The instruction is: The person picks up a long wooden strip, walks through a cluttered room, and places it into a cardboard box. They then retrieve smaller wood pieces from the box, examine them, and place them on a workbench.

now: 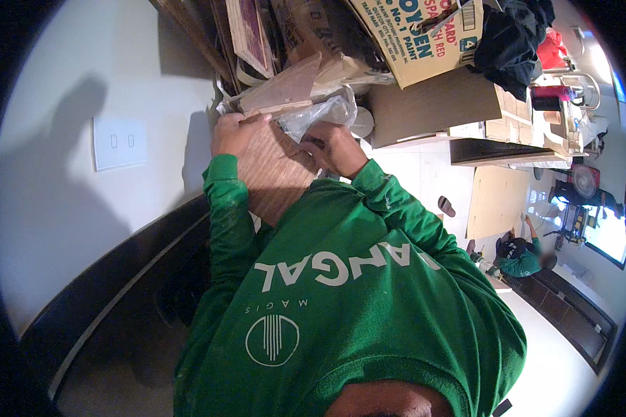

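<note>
My left hand (233,135) grips the upper left edge of a brown wood-grain panel (274,172), thumb along the rim. The panel's lower end lies against the front of my green shirt. My right hand (339,148) is curled at the panel's right side, its fingers closed on the lower part of a clear plastic bag (323,114); whether they also touch the panel is hidden. Just beyond the left hand, a thin brown board offcut (284,86) stands tilted among the bag's folds. The bag's other contents are hard to make out.
A wall with a switch plate (120,143) is at left. Ahead stand leaning boards (250,36) and a printed paint carton (422,47). A brown panel (433,107) and a cabinet carcass (511,152) stand right. Farther off, a co-worker (519,258) crouches by a flat sheet (495,200).
</note>
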Tool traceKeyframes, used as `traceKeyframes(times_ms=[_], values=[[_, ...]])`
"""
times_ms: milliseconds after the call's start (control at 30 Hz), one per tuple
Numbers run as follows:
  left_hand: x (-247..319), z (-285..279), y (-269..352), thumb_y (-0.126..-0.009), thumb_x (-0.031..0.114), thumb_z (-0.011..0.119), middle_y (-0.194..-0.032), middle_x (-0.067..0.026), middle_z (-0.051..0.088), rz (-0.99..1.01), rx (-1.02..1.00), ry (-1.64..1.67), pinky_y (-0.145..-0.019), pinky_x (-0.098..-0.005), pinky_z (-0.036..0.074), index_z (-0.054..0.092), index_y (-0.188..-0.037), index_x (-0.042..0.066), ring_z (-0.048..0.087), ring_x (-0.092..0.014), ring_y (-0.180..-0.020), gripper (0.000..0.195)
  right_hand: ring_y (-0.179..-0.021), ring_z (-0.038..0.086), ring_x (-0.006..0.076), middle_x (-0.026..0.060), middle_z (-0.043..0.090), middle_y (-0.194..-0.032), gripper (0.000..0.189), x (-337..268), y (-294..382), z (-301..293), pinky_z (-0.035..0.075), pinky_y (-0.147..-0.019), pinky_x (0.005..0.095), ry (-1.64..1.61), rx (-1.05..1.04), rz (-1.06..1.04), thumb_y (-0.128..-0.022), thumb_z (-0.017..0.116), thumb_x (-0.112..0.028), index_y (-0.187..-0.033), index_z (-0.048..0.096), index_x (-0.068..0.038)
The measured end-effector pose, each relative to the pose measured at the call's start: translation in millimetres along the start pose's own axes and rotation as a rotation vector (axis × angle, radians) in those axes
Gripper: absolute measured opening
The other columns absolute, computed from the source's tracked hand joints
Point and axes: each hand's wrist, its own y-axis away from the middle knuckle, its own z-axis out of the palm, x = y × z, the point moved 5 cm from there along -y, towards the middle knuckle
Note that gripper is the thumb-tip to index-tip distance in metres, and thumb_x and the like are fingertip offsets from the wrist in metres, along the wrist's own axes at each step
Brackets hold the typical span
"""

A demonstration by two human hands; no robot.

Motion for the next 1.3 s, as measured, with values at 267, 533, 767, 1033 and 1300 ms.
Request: traceKeyframes(times_ms=[267, 533, 767, 1033, 1300], values=[[-47, 3, -14, -0.077, 0.051, 0.087, -0.081, -0.0104, 0.075, -0.065, 0.062, -0.077, -0.068, -0.0374, 0.053, 0.078, -0.09, -0.003, 0.069, -0.022, -0.073, 0.056, -0.078, 0.07, 0.0338, 0.0164, 0.071, -0.084, 0.009, -19, 22, -31, 0.055, -0.07, 0.0395, -0.078, 0.239, -0.227, -0.089, 0.077, -0.011, -0.091, 0.075, -0.002], [-1, -7, 5, -0.072, 0.056, 0.088, -0.084, -0.0147, 0.077, -0.025, 0.021, 0.226, -0.076, -0.0391, 0.054, 0.08, -0.098, 0.001, 0.073, -0.025, -0.08, 0.061, -0.066, 0.062, 0.0134, 0.0056, 0.07, -0.077, 0.034, 35, 33, -6, 0.05, -0.061, 0.0312, -0.521, -0.069, 0.382, -0.091, 0.082, -0.033, -0.095, 0.076, 0.001], [-34, 12, -10, -0.079, 0.047, 0.087, -0.087, -0.0106, 0.077, -0.043, -0.008, 0.262, -0.076, -0.0366, 0.055, 0.08, -0.1, -0.002, 0.071, -0.021, -0.081, 0.054, -0.075, 0.068, 0.0293, 0.0171, 0.069, -0.082, 0.015, 10, 33, 4, 0.053, -0.068, 0.0407, -0.16, 0.132, 0.101, -0.084, 0.081, -0.011, -0.091, 0.073, -0.001], [-117, 111, -31, -0.077, 0.043, 0.083, -0.101, -0.0184, 0.079, 0.106, -0.151, 0.208, -0.084, -0.0426, 0.057, 0.077, -0.105, -0.004, 0.075, -0.03, -0.096, 0.055, -0.078, 0.068, 0.0372, 0.0167, 0.063, -0.094, 0.021, -26, 43, -1, 0.057, -0.066, 0.0446, 0.156, 0.013, -0.25, -0.08, 0.068, -0.003, -0.101, 0.067, -0.002], [-178, 123, -31, -0.081, 0.066, 0.077, -0.103, -0.0177, 0.077, -0.236, -0.275, 0.243, -0.081, -0.0392, 0.055, 0.076, -0.106, -0.006, 0.07, -0.021, -0.096, 0.076, -0.081, 0.07, 0.0377, 0.0187, 0.069, -0.092, 0.013, -42, 33, -41, 0.056, -0.069, 0.0436, -0.009, 0.093, -0.024, -0.084, 0.073, -0.004, -0.096, 0.072, -0.002]])
